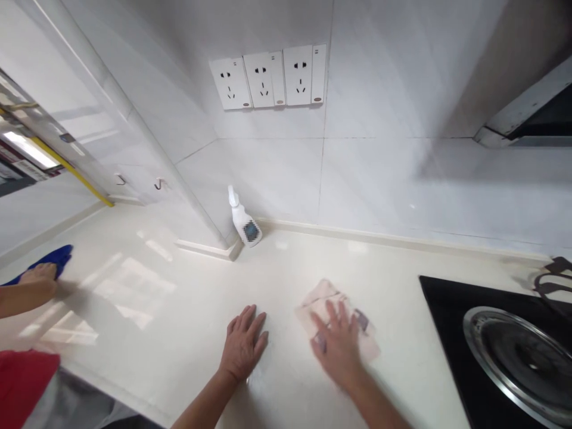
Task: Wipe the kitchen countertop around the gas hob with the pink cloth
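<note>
My right hand [338,347] lies flat with fingers spread on a pale pink cloth [324,296] on the white countertop [179,333]. My left hand [243,342] rests palm down beside it, fingers stretched out on the bare counter, holding nothing. A white spray bottle [243,218] stands upright in the corner against the wall, well beyond both hands.
A black hob [447,310] with a steel burner ring [518,351] sits at the right. At the far left another person's hand [38,275] presses a blue cloth [53,257] on the counter; their red clothing [22,381] shows below. Three wall sockets [268,77] are above.
</note>
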`<state>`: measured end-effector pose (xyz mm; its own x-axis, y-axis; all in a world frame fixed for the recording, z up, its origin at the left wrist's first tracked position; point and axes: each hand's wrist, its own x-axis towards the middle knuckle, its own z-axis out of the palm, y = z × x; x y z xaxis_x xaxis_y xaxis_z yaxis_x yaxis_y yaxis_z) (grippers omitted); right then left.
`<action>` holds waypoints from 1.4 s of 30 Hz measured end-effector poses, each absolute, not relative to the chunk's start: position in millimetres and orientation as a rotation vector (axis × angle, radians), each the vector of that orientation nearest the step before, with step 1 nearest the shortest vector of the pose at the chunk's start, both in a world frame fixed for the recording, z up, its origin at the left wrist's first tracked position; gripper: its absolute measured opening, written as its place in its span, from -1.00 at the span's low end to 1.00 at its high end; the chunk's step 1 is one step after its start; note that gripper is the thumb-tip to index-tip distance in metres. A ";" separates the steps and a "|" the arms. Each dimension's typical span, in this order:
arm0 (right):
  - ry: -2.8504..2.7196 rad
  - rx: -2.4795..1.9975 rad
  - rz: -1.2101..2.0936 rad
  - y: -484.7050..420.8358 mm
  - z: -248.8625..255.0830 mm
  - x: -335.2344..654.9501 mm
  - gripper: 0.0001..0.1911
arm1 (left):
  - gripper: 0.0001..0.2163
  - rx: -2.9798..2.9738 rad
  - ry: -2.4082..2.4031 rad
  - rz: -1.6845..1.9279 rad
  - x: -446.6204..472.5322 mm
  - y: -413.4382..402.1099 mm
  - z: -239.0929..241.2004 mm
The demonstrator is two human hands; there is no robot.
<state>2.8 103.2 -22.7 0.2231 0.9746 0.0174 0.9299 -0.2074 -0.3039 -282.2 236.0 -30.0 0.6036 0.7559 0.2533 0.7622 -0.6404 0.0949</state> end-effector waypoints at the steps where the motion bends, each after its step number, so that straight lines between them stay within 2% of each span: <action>1: -1.885 -2.110 0.315 89.9 -23.5 -19.3 -0.35 | -0.60 -2.792 -1.327 -0.416 -282.0 236.0 -29.4; 4: -2.215 -1.616 0.570 56.2 -19.5 -52.3 -0.22 | -0.59 -2.786 -1.339 -0.405 -281.0 235.9 -28.1; 7: -2.399 -1.333 0.740 53.7 -5.5 -30.6 -0.20 | -0.59 -2.784 -1.340 -0.394 -280.1 235.9 -27.3; 9: -2.349 -1.524 0.693 68.6 5.8 3.6 -0.30 | -0.59 -2.791 -1.343 -0.390 -279.8 235.9 -26.8; 11: -2.155 -1.928 0.542 85.6 13.5 40.9 -0.43 | -0.60 -2.798 -1.347 -0.396 -279.5 236.0 -26.2; 14: -1.872 -2.288 0.383 92.7 14.5 87.3 -0.49 | -0.59 -2.800 -1.353 -0.395 -279.1 236.2 -25.2; 23: -1.477 -2.632 0.139 -1.6 -4.2 126.8 -0.54 | -0.59 -2.809 -1.387 -0.365 -276.1 236.1 -23.0; 27: -1.660 -2.424 0.072 -63.1 -42.2 77.2 -0.49 | -0.58 -2.817 -1.384 -0.366 -275.0 235.9 -23.4; 31: -2.020 -2.054 0.229 -75.1 -66.3 13.9 -0.36 | -0.59 -2.810 -1.385 -0.366 -274.4 235.8 -23.6; 38: -2.179 -1.706 0.594 15.2 -10.4 -18.7 -0.28 | -0.59 -2.787 -1.353 -0.381 -275.7 235.9 -25.1; 42: -2.194 -1.719 0.639 13.4 -11.7 7.1 -0.29 | -0.60 -2.774 -1.313 -0.420 -277.6 235.6 -28.9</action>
<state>7.1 13.4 -11.7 -0.2519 0.9665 -0.0498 0.8421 0.1936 -0.5033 -277.6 235.6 -28.9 0.6042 0.7528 0.2611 0.7646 -0.6400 0.0758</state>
